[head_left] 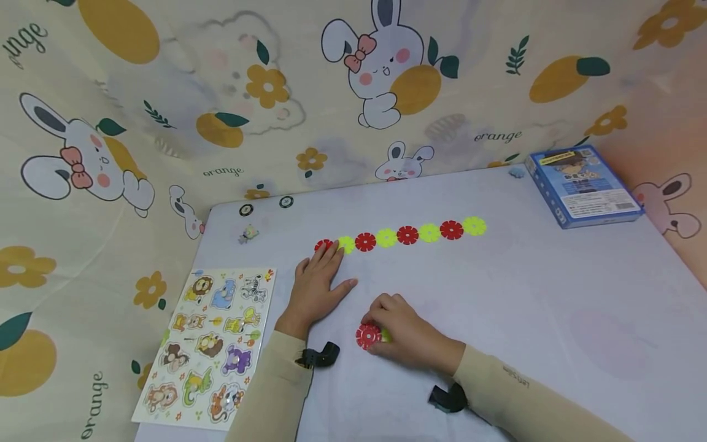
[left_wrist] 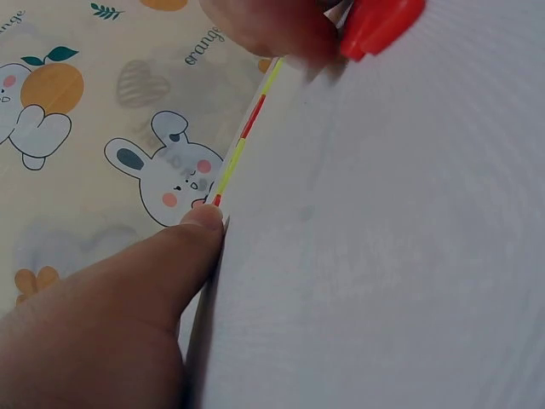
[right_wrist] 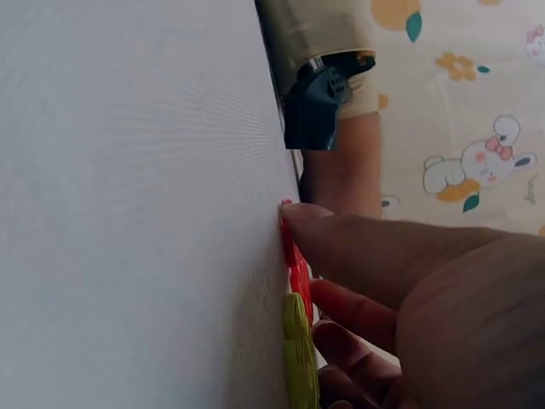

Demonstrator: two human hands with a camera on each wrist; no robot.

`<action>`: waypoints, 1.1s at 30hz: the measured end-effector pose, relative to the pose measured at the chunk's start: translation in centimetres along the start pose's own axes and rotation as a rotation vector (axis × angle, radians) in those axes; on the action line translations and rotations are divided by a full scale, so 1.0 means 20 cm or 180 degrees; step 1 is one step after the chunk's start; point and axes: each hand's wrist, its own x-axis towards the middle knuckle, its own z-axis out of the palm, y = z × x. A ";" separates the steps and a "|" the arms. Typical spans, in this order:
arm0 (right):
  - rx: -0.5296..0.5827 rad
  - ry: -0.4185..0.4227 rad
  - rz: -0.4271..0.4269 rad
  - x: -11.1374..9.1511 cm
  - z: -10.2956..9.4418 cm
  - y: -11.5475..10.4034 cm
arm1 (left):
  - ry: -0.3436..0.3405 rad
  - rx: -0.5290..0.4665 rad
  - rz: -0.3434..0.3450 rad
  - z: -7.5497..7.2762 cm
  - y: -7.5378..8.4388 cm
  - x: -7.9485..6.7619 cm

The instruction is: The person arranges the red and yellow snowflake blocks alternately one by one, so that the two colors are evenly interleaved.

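A row of alternating red and yellow-green notched plastic discs (head_left: 407, 235) runs across the table. My left hand (head_left: 315, 294) lies on its left end, fingers straight over a red disc (head_left: 323, 245) and beside a yellow-green one (head_left: 346, 245). Closer to me, my right hand (head_left: 411, 334) pinches a red disc (head_left: 367, 336) between thumb and fingers. Yellow-green discs (right_wrist: 300, 349) are next to the red ones (right_wrist: 300, 277) under that hand, partly hidden by the fingers. In the left wrist view, a red disc (left_wrist: 383, 25) shows at the blurred right hand.
An animal picture board (head_left: 207, 350) lies left of the left forearm. Two small black rings (head_left: 246, 210) and a small trinket (head_left: 250, 234) sit at the back left. At the back right are a blue box (head_left: 585, 187) and a small bluish piece (head_left: 517, 172).
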 end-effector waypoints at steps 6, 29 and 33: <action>0.0565 -0.0034 0.0066 -0.01 -0.03 0.01 | -0.0014 -0.0002 -0.0034 0.00 0.00 0.00; 0.1207 0.2020 0.1892 -0.33 -0.69 0.79 | -0.0028 -0.0037 -0.0024 0.01 0.00 0.00; 0.1200 0.2086 0.2041 -0.34 -0.74 0.85 | -0.0001 -0.0026 -0.0018 0.02 -0.01 0.00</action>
